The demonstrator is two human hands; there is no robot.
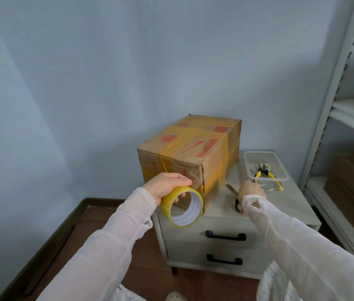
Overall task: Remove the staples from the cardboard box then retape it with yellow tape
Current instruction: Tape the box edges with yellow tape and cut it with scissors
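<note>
Your left hand (167,185) grasps a roll of yellow tape (167,205), fingers curled over the top of its rim, the open core facing you. The roll sits against the near end of the cardboard box (193,148). A glossy strip seems to stretch from it onto the box's near right corner.

The box lies lengthwise on the left side of a white two-drawer cabinet (289,203), reaching away toward the blue wall. It is brown corrugated card with red printing. Its corners are scuffed, and shiny yellow tape bands already cross its top and right side. It looks stiff but easily dented, and whether it is heavy cannot be told. Steady it with a flat palm on a face rather than by the worn edges. The tape film is thin, slick and clingy, so keep it taut.

Your right hand (251,190) is clenched around the black handles of scissors (232,189), blades pointing left toward the box. Farther right, a clear plastic tray (258,152) holds yellow-handled pliers (265,173).
</note>
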